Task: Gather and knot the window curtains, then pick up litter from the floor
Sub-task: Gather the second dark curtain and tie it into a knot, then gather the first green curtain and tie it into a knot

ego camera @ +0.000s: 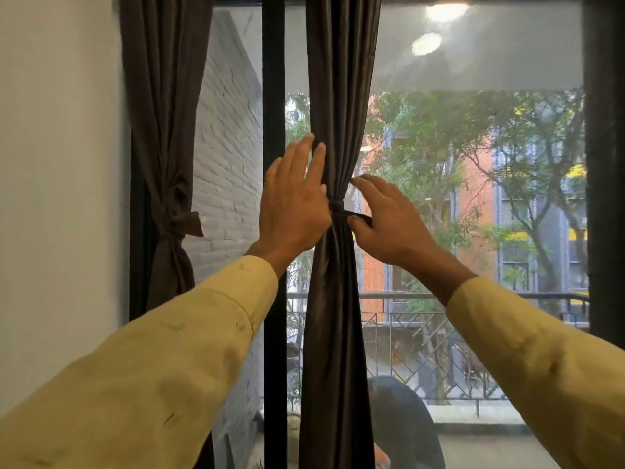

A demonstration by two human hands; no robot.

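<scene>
Head view, the only one.

Mid curtain (338,96): hangs in front of the glass (473,198), just right of the frame bar (274,96). It is drawn into one tight column and pinched at a knot (336,208) at hand height. The cloth fans out above and below it. A short tail (361,216) sticks out to the right.

Left hand (294,204): open, its fingers (302,147) straight and spread. It lies flat against the curtain's left side, from the knot upward. Likely bracing the bundle so it does not swing or twist while the other hand works.

Right hand (385,218): its fingers (368,184) are loosely bent, tips touching the cloth just above the knot. The thumb sits under the tail. No plain pinch on the tail, so it reads as open, more a check or a nudge than a pull. Likely seating the knot or testing that it holds.

Left curtain (165,130): beside the wall (57,164), well apart from the hands. Already bunched and tied, its own knot (177,225) at about the same height. This one looks done.

A dark strip runs down the far right edge; frame or a third curtain, cannot tell.

Judgement: curtain step near its end, at least for these two. The risk is that the knot is small and the cloth slick-looking, so it could slip when released. Neither the floor indoors nor any litter is in view, so that part is not yet begun.
</scene>
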